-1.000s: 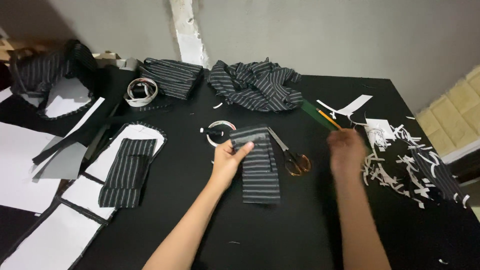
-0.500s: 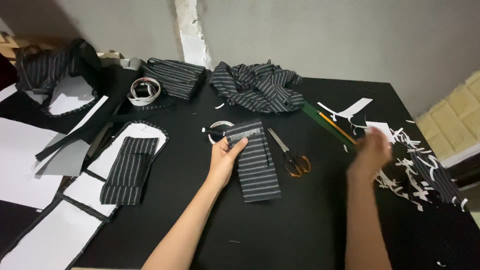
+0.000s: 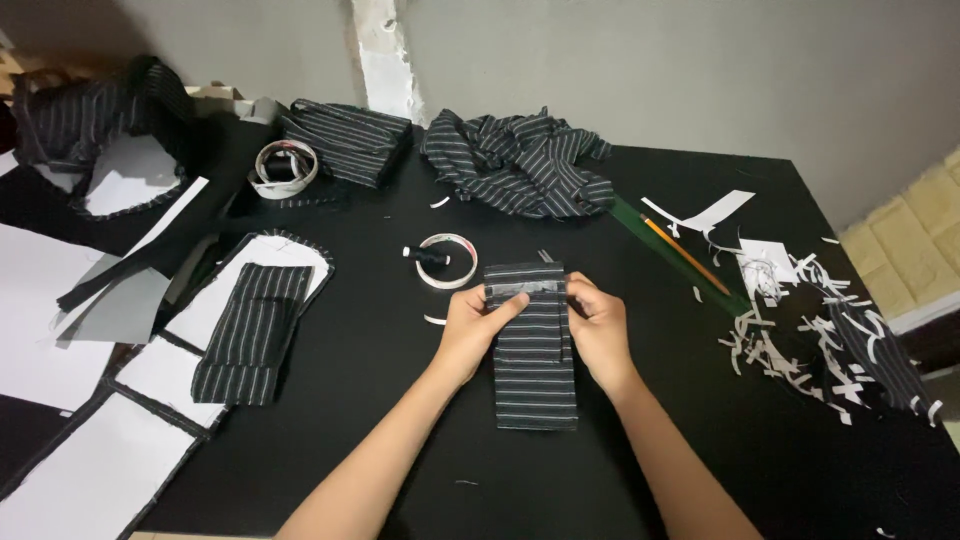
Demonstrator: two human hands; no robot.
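A folded black fabric piece with thin white stripes [image 3: 533, 375] lies on the black table [image 3: 400, 400] in front of me. My left hand [image 3: 475, 325] rests on its left edge, fingers pressing near the top. My right hand [image 3: 600, 330] holds its right edge, thumb on the upper band. Both hands pinch the top part of the piece. The scissors that lay to the right of the piece are hidden under my right hand.
A roll of white tape [image 3: 447, 262] sits just beyond the fabric. A crumpled striped cloth [image 3: 520, 160], a folded one [image 3: 345, 140], a second tape roll [image 3: 284, 166], pencils [image 3: 690, 258], paper scraps [image 3: 800, 330], and white pattern pieces with another striped piece [image 3: 250, 330] lie around.
My right hand came back from the scraps at the right and took hold of the striped piece's right edge. The left hand stayed on the piece.
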